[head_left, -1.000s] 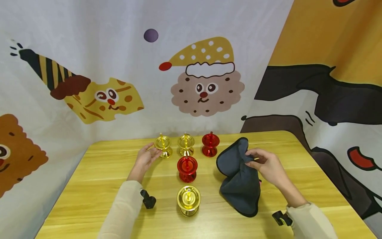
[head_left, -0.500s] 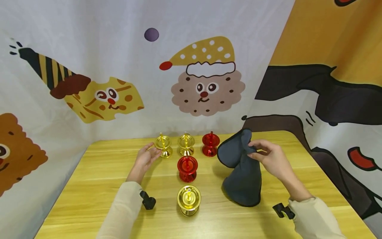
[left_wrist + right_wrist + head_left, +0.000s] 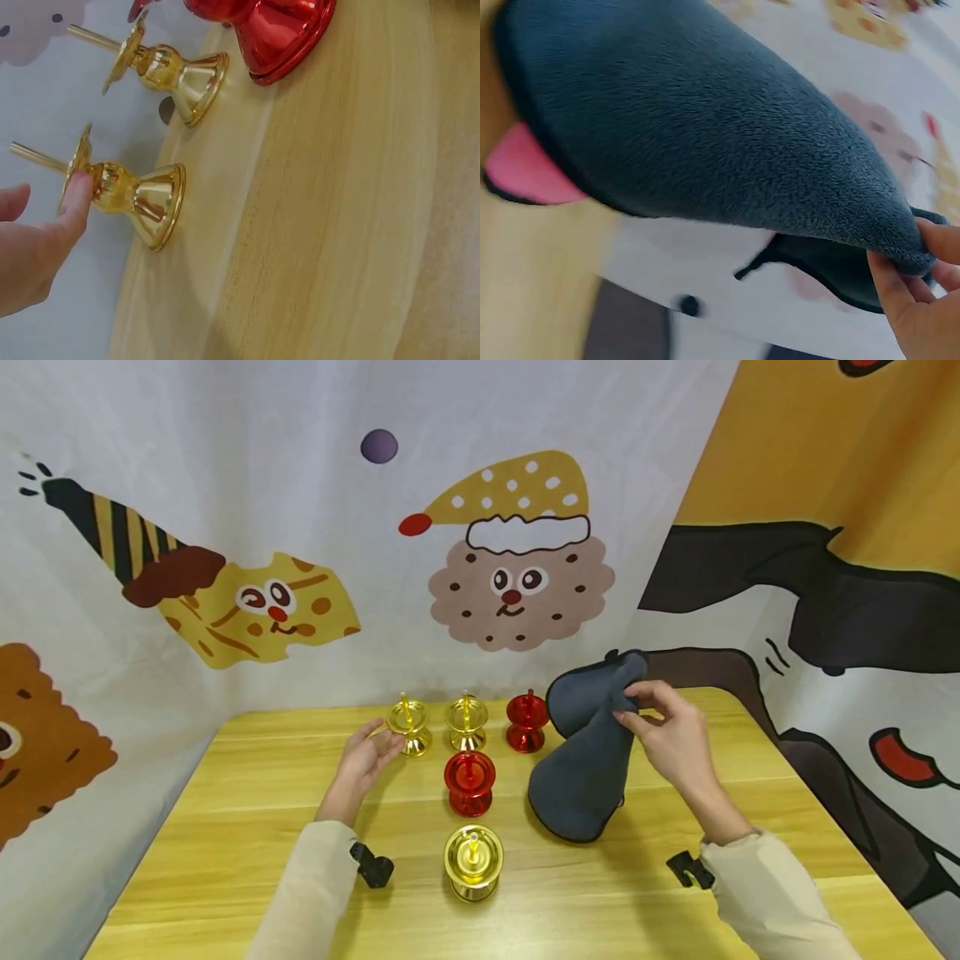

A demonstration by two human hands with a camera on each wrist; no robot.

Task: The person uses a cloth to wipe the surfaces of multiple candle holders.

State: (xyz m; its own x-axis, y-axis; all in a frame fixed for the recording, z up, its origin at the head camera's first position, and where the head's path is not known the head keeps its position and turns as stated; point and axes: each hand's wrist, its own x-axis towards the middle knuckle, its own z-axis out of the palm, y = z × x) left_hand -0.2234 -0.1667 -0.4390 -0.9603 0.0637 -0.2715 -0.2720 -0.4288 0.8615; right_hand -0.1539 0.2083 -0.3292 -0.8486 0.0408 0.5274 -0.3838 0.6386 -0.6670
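Note:
My right hand (image 3: 673, 731) pinches a dark blue-grey plush cloth (image 3: 585, 768) with black edging, held up so that its lower part hangs down over the table. In the right wrist view, a pink piece (image 3: 532, 169) shows beyond the cloth's edge. At the back left, my left hand (image 3: 367, 758) has its fingers loosely extended beside a gold candle holder (image 3: 416, 741). One finger (image 3: 77, 196) appears to touch that holder just under its dish in the left wrist view. The holder stands upright on the table.
A second gold candle holder (image 3: 467, 739) and a red one (image 3: 526, 735) stand in the back row. Another red holder (image 3: 470, 797) and a third gold one (image 3: 473, 881) stand nearer the front. A printed curtain (image 3: 300, 518) hangs behind the wooden table (image 3: 225, 843).
My right hand has raised the cloth, and its hanging part has swung to the left. My left hand and the candle holders have stayed in place.

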